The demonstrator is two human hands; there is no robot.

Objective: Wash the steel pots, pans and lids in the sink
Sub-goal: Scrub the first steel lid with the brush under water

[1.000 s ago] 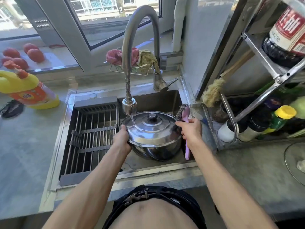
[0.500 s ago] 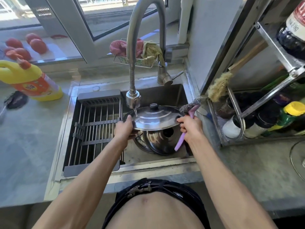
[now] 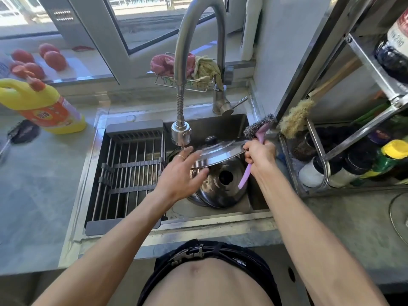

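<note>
A steel lid [image 3: 217,151] and pink-handled scrubber [image 3: 257,133] are gripped by the right hand [image 3: 260,154] over the sink [image 3: 220,212]. The left hand [image 3: 181,175] is spread loose against the lid. A second lid [image 3: 220,184] lies in the sink at frame centre.

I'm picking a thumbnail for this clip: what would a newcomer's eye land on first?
Probably the steel lid lifted over the sink, right under the tall faucet. The right hand grips its edge together with a pink-handled scrub brush, while the left hand is open beside it. Next comes the yellow detergent bottle on the left counter.

Bare arms and torso, a thin ring [image 3: 181,157] on one finger, dark trousers [image 3: 249,261] with a metal-buckled belt [image 3: 187,254].
</note>
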